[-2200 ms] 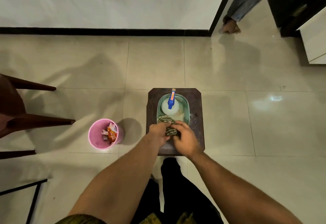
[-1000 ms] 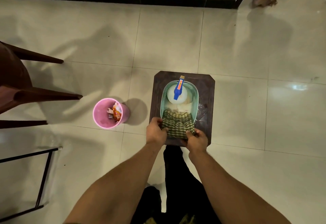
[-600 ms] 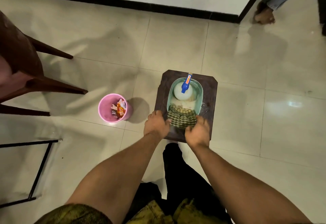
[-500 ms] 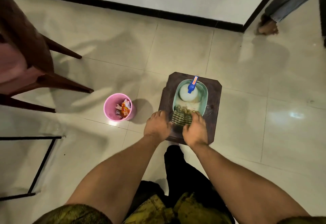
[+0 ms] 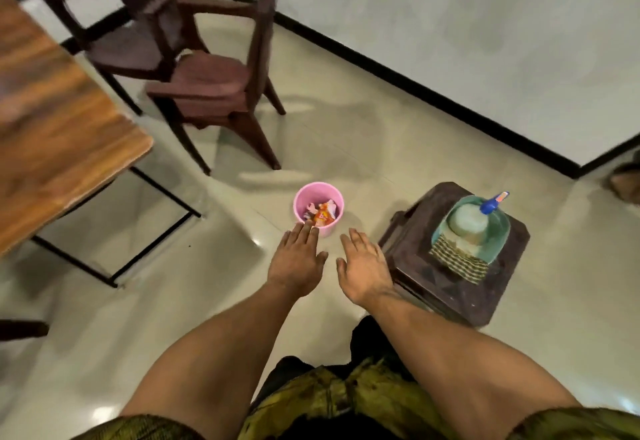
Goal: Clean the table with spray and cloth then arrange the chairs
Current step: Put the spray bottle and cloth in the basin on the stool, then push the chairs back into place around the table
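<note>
Both my left hand (image 5: 297, 264) and right hand (image 5: 363, 268) are spread, holding nothing; reaching for the chairs (image 5: 207, 83), I could knock over the bin (image 5: 318, 207).

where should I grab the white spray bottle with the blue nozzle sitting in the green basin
Grip the white spray bottle at its neck, just under the blue nozzle, coming from above: it stands upright in the green basin, whose walls surround its body. Both hands are empty.

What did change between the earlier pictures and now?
Both hands let go of the checked cloth; the left hand and right hand now hover open over the floor. The cloth stays draped on the green basin with the spray bottle, on the stool.
</note>
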Demonstrator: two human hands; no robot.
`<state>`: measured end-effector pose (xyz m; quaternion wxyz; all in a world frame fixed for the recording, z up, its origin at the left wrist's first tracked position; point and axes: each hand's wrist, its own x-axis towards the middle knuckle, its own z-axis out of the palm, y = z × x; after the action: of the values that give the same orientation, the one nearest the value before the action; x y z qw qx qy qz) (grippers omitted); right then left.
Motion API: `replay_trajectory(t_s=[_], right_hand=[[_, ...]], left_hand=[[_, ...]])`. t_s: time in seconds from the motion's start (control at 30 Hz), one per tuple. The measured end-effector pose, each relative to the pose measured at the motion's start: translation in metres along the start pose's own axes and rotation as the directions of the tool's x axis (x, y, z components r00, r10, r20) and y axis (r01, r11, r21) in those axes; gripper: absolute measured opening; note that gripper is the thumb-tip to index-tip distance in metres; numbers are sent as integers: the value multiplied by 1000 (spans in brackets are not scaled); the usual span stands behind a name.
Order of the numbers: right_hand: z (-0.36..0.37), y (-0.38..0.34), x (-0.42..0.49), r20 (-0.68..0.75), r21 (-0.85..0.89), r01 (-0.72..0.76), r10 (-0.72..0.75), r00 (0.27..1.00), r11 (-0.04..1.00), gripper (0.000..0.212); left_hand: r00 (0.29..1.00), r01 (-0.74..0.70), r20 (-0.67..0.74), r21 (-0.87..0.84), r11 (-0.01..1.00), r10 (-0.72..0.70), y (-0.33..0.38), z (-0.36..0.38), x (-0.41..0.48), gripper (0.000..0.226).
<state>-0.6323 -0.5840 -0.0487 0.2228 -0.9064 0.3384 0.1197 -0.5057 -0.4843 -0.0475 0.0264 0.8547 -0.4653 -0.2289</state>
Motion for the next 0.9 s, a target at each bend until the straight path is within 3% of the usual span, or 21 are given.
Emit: replay_trajectory(t_s=[0.2, 0.33, 0.6, 0.9], right_hand=[[47, -118, -14, 66, -101, 189, -183, 981, 977, 59], [77, -198, -27, 165, -151, 361, -337, 927, 920, 59], [132, -348, -9, 357, -208, 646, -558, 750, 735, 60], [182, -511, 50, 473, -150, 825, -693, 543, 544, 61]], left_hand=[[975, 198, -95, -61, 978, -203, -103, -1, -96, 66], [909, 387, -108, -143, 911, -403, -167, 11, -166, 65], [677, 667, -89, -346, 660, -730, -274, 26, -249, 66], [463, 789, -18, -447, 421, -886, -410, -1, -279, 66]])
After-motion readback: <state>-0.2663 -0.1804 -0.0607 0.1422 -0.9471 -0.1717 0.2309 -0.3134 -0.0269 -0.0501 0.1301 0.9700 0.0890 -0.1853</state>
